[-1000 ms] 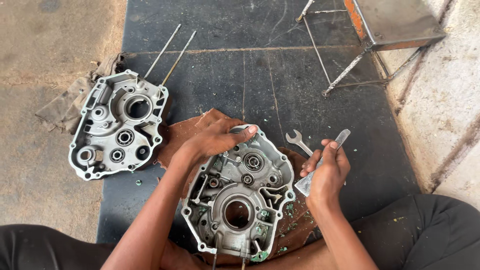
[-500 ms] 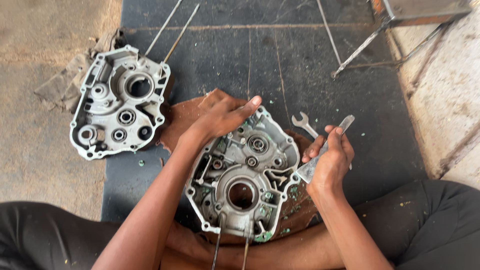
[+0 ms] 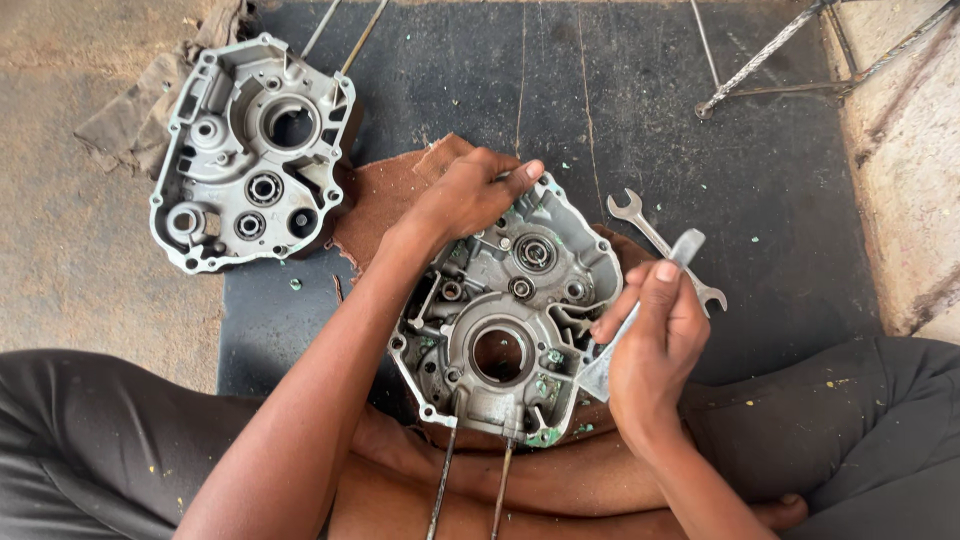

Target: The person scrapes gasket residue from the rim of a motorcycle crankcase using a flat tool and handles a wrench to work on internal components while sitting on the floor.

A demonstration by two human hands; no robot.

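The left hand (image 3: 470, 195) is pressing down on the upper edge of the near engine case half (image 3: 505, 315), its fingers (image 3: 520, 172) closed over the rim and steadying the casting on the brown leather scrap (image 3: 385, 195) laid on the dark rubber mat (image 3: 600, 110). The right hand (image 3: 655, 335) is gripping a flat metal scraper (image 3: 640, 310), fingers closed round its shaft. Compared with a second ago, the blade end is now lying lower, against the case's right-hand rim, and the grip has slid up the tool; judging by the green flecks scattered about, old gasket is being scraped from the mating face. An open-ended spanner (image 3: 660, 245) is lying just beyond the case. The second case half (image 3: 250, 150) is resting well apart, upper left.
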